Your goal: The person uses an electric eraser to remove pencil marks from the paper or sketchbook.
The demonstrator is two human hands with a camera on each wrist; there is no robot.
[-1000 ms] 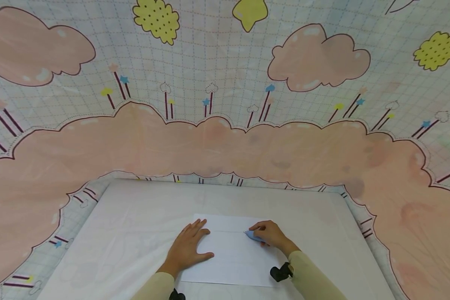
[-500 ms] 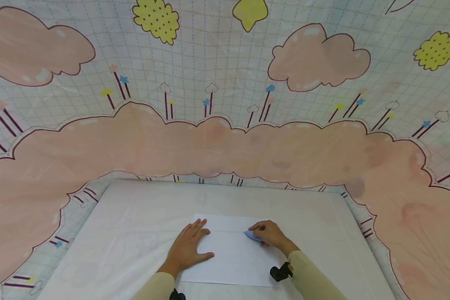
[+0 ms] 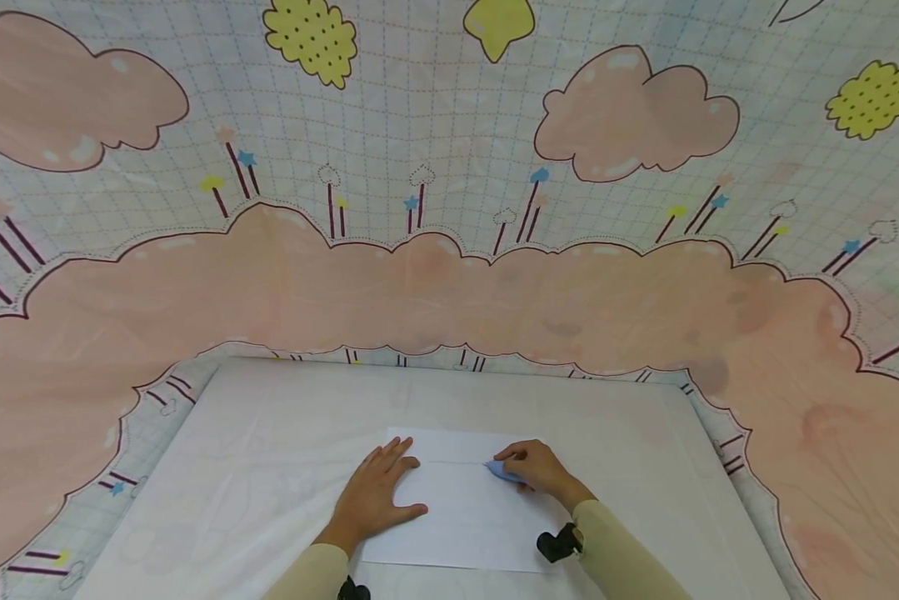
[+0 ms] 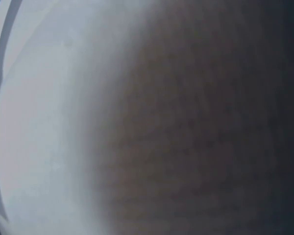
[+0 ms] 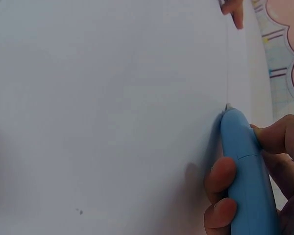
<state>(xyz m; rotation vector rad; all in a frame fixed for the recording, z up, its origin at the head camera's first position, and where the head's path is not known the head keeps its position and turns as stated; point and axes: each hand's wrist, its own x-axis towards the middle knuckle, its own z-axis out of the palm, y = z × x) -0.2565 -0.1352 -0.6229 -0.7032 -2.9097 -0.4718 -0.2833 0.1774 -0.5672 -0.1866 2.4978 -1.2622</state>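
Observation:
A white sheet of paper (image 3: 456, 537) lies on the table, with a faint straight line (image 3: 452, 462) across its upper part. My left hand (image 3: 377, 496) rests on the sheet's left side, fingers spread. In my right hand (image 3: 541, 467) I grip a blue utility knife (image 3: 503, 471) over the paper's right side. Up close in the right wrist view, the knife (image 5: 247, 171) shows a small metal tip at its rounded front end, touching the paper at the faint line. My fingers curl round its body. Dark blur covers most of the left wrist view.
The white tabletop (image 3: 269, 425) extends around the sheet on all sides. Behind and beside it hangs a patterned cloth (image 3: 419, 292) with pink clouds. A black strap piece (image 3: 557, 543) sits at my right wrist.
My right hand and the utility knife have shifted slightly to the left along the faint line. The left hand and the paper stay where they were.

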